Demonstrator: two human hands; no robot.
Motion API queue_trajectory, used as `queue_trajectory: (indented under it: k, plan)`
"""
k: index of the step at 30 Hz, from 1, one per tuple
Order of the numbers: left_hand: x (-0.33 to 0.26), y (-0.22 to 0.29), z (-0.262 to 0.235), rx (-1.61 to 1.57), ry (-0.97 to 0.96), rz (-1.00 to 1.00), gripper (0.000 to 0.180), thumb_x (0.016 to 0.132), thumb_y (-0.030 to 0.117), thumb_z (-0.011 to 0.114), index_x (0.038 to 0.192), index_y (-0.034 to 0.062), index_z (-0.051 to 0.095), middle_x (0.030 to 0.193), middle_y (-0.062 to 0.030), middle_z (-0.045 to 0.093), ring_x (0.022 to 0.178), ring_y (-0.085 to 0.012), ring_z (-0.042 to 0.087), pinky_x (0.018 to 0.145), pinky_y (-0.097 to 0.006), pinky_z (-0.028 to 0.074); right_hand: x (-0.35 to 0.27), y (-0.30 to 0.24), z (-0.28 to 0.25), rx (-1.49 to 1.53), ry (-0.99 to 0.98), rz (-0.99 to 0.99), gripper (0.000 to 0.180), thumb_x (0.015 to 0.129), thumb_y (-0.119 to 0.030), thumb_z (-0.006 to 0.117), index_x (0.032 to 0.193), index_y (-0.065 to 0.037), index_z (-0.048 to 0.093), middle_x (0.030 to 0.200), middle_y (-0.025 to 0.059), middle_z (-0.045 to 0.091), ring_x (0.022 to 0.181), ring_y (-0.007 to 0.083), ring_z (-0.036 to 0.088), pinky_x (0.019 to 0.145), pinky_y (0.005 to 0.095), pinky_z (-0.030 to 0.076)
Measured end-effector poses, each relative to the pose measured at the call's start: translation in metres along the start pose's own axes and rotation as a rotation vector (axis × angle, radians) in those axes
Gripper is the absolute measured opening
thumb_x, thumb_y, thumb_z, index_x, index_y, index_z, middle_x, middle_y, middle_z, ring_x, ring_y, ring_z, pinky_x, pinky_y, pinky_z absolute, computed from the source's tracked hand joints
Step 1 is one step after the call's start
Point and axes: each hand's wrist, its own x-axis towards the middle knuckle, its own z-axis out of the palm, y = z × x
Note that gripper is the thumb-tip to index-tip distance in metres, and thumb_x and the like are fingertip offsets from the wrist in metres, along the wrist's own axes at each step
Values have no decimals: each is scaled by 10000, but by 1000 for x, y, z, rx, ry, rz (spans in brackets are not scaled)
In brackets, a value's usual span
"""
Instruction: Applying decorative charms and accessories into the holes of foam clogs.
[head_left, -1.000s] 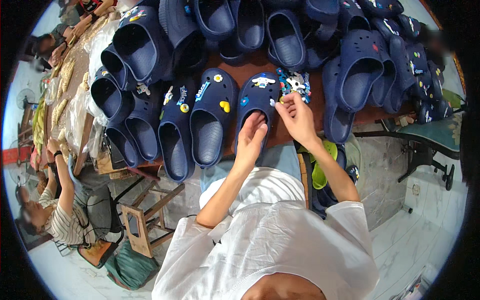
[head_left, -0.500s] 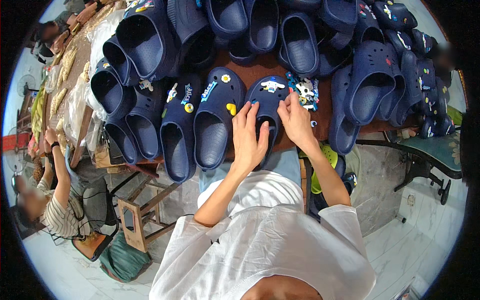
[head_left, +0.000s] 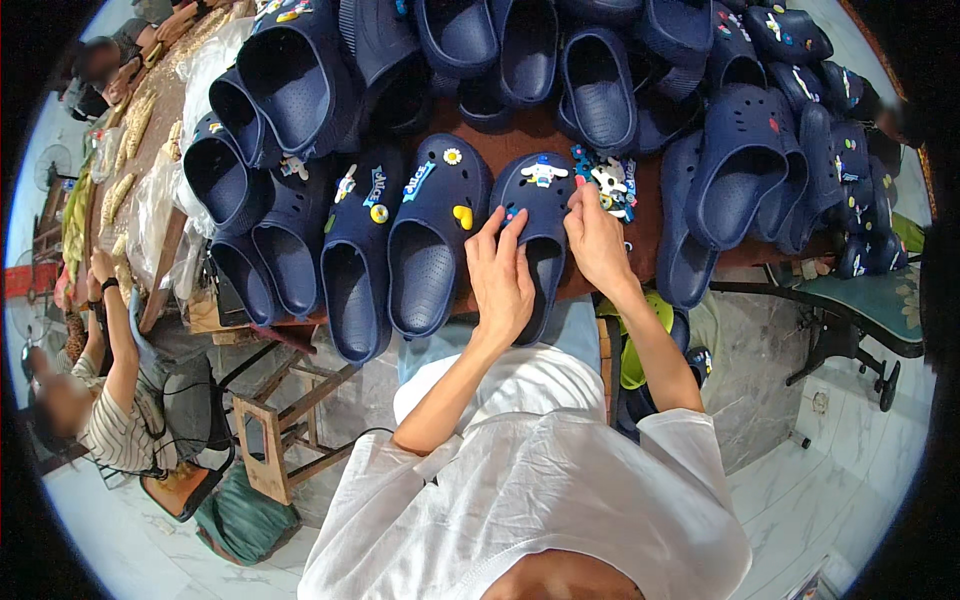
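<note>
Just left of the pile [head_left: 614,188] of charms, the clog [head_left: 528,192] with the white charm [head_left: 544,174] lies on the table [head_left: 648,222]; the left hand [head_left: 500,282] rests on this clog, its fingers slightly spread, though whether they grip I cannot tell. Just nearer the person than the pile, the right hand [head_left: 600,245] has its fingers bunched at the clog's right edge, whether pinching anything I cannot tell. Farther left of the pile stands the daisy clog [head_left: 437,185]; right of it, stacked clogs [head_left: 745,165].
</note>
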Motion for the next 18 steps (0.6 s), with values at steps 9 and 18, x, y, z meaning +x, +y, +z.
queue_trajectory:
  k: [9,18]
  plan:
    - [-2,2,1,-29,9,-9,411,900,-35,529,1285,92,596,1358,-197,520,1188,-366,474,1036,-439,371,-1,14,6,28,24,-17,294,924,-72,502,1199,14,439,931,172,663,812,416,657,713,509,505]
    - [-3,-6,-4,-45,25,-20,413,913,-38,508,1296,87,596,1339,-192,549,1161,-355,514,1020,-411,392,-6,46,10,588,-15,201,139,1003,-76,373,1048,-15,490,798,119,622,594,171,627,546,317,539]
